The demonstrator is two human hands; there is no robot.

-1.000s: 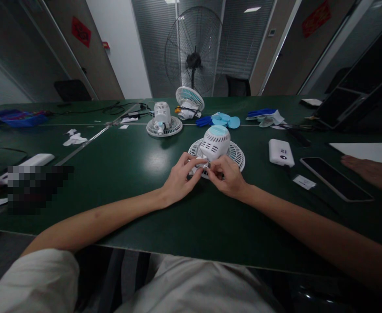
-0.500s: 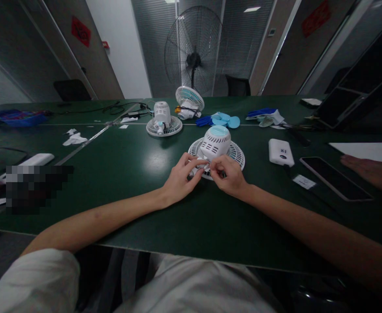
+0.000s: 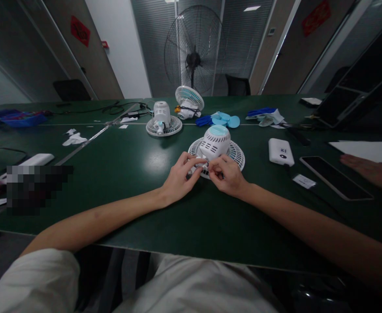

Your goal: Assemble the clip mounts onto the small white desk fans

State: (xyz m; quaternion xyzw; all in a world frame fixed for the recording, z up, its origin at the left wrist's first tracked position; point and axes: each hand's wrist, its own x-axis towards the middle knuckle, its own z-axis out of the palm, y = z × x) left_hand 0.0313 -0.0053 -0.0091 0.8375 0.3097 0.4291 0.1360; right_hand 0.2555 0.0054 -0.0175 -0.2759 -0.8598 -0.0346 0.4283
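Note:
A small white desk fan (image 3: 217, 143) with a light blue cap lies grille-down on the green table (image 3: 129, 161), its motor housing pointing up. My left hand (image 3: 180, 177) and my right hand (image 3: 226, 174) meet at the near edge of its grille. Both hands pinch a small white part at the fan's base; the fingers are closed together and I cannot make out exactly what the part is.
Two more small fans (image 3: 163, 120) (image 3: 189, 101) stand farther back, with blue fan blades (image 3: 222, 119) beside them. A white power bank (image 3: 280, 152), a black phone (image 3: 333, 177) and another person's hand (image 3: 370, 168) are at the right. A large floor fan (image 3: 193, 48) stands behind the table.
Both hands stay at the fan's near edge with only slight finger movement. The fan has not moved.

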